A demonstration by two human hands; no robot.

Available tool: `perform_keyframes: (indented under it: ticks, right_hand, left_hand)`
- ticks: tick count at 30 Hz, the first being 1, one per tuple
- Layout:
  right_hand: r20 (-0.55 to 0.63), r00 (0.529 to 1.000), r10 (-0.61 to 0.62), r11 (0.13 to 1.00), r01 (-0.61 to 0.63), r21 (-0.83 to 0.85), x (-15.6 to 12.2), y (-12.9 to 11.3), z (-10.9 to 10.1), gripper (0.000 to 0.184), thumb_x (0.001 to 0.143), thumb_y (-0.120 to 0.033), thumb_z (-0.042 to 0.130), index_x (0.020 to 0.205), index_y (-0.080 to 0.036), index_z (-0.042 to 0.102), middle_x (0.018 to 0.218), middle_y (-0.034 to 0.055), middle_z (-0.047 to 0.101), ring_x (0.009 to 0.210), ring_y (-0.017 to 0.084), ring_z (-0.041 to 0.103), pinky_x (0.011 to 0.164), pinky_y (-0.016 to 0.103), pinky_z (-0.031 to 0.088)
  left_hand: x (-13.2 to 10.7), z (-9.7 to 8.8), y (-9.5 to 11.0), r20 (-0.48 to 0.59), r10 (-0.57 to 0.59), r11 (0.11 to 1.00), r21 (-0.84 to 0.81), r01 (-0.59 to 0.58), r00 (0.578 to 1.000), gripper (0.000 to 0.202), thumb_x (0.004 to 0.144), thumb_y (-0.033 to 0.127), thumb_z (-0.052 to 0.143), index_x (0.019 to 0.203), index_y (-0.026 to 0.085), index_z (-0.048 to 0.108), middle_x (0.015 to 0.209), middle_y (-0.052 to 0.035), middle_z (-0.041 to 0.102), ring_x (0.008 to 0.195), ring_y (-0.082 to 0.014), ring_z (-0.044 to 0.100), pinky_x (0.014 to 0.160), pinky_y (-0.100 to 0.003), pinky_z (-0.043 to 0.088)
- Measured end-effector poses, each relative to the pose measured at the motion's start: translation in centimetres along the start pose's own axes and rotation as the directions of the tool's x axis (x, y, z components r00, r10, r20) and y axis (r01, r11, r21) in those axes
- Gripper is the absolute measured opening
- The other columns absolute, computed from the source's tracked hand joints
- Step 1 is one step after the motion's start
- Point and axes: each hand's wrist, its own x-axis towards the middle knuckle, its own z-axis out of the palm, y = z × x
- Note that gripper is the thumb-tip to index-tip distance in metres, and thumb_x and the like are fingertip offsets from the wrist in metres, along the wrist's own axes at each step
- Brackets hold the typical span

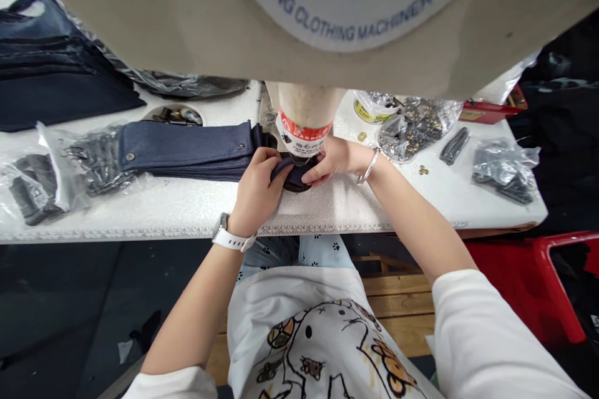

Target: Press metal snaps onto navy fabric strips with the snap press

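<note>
Under the nose of a snap press machine point(309, 106), a navy fabric piece point(282, 168) lies with its edge at the working point. My left hand point(259, 186) pinches its left side between thumb and fingers. On the right side, my right hand point(333, 161) grips the same fabric, its fingertips partly hidden behind the machine nose. Just left of my left hand lies a stack of navy fabric strips point(187, 144), the top one with a metal snap near each end. Whatever sits directly beneath the nose is hidden.
Plastic bags of dark parts point(96, 159) lie at the left, below folded navy fabric point(51, 75). A recessed cup point(199, 113) holds metal pieces. To the right are a bag of brass snaps point(416, 128), loose snaps point(423, 169), another bag point(505, 168) and a red box point(486, 111).
</note>
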Motion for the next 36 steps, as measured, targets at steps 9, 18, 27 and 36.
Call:
perform_keyframes:
  ticks: [9, 18, 27, 36]
  right_hand:
    - [-0.038, 0.986, 0.163, 0.959, -0.149, 0.242, -1.2, -0.5, 1.5, 0.01, 0.07, -0.006, 0.067, 0.076, -0.01, 0.059, 0.06, 0.0009, 0.067, 0.055, 0.008, 0.065, 0.053, 0.013, 0.054]
    - [-0.058, 0.985, 0.165, 0.974, -0.153, 0.166, -0.8, -0.7, 1.0, 0.012, 0.068, -0.002, 0.067, 0.074, -0.009, 0.06, 0.056, -0.0004, 0.065, 0.051, 0.008, 0.062, 0.058, 0.017, 0.057]
    - [-0.044, 0.99, 0.137, 0.984, -0.13, 0.123, -0.6, -0.8, 0.8, 0.016, 0.064, -0.001, 0.069, 0.072, -0.01, 0.059, 0.057, 0.0002, 0.066, 0.054, 0.01, 0.064, 0.054, 0.016, 0.056]
    - [-0.044, 0.993, 0.108, 0.983, -0.1, 0.156, -0.5, -0.3, 0.8, 0.018, 0.063, -0.003, 0.071, 0.074, -0.01, 0.058, 0.057, -0.0008, 0.065, 0.053, 0.009, 0.064, 0.054, 0.016, 0.055]
  left_hand:
    - [-0.3, 0.3, 0.4, -0.041, 0.003, 0.999, 0.035, -0.001, 0.999, 0.019, 0.085, 0.028, 0.046, 0.076, 0.017, 0.059, 0.096, -0.0064, 0.056, 0.096, -0.0197, 0.055, 0.088, -0.035, 0.044]
    - [-0.2, 0.4, 0.0, -0.038, -0.012, 0.999, -0.047, 0.01, 0.999, 0.022, 0.084, 0.028, 0.045, 0.072, 0.016, 0.058, 0.092, -0.0064, 0.056, 0.09, -0.017, 0.055, 0.084, -0.031, 0.044]
    - [0.1, 0.5, 0.3, -0.081, -0.067, 0.993, -0.107, 0.058, 0.995, 0.019, 0.082, 0.027, 0.045, 0.07, 0.017, 0.057, 0.089, -0.0053, 0.058, 0.084, -0.0155, 0.056, 0.08, -0.029, 0.044]
    - [0.1, 0.6, 0.3, -0.108, -0.077, 0.992, -0.109, 0.065, 0.991, 0.02, 0.082, 0.027, 0.046, 0.069, 0.017, 0.057, 0.087, -0.0044, 0.059, 0.082, -0.0151, 0.056, 0.077, -0.029, 0.044]
